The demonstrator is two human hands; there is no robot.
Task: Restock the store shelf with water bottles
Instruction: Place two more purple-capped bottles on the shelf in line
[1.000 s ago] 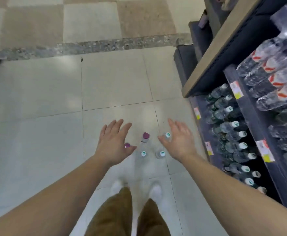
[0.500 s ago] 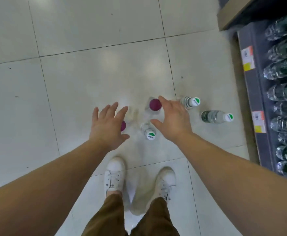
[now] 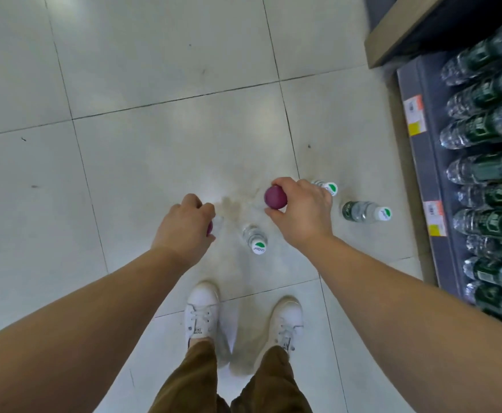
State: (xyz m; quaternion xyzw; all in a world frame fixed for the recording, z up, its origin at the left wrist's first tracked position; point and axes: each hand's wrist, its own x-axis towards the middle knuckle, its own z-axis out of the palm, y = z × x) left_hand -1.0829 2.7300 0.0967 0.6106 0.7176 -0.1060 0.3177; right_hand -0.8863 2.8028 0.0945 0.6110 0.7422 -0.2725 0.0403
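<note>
Several clear water bottles stand on the tiled floor in front of my feet. My right hand (image 3: pixel 302 213) grips the top of a purple-capped bottle (image 3: pixel 275 197), fingers curled round its cap. My left hand (image 3: pixel 185 228) curls over a second purple-capped bottle (image 3: pixel 211 228), mostly hidden beneath it. Three white-and-green-capped bottles stand free: one (image 3: pixel 255 239) between my hands, one (image 3: pixel 327 187) just behind my right hand, one (image 3: pixel 364 211) to its right. The store shelf (image 3: pixel 422 150) runs along the right edge.
The shelf's low tier holds a row of green-labelled bottles (image 3: pixel 488 168) lying with price tags (image 3: pixel 413 114) on its front lip. A beige shelf end (image 3: pixel 392 40) juts out at top right. My white shoes (image 3: pixel 202 308) stand just below the bottles.
Both hands have dropped onto the purple-capped bottles and closed round their tops; before, their fingers were spread above them. The view has tilted further down.
</note>
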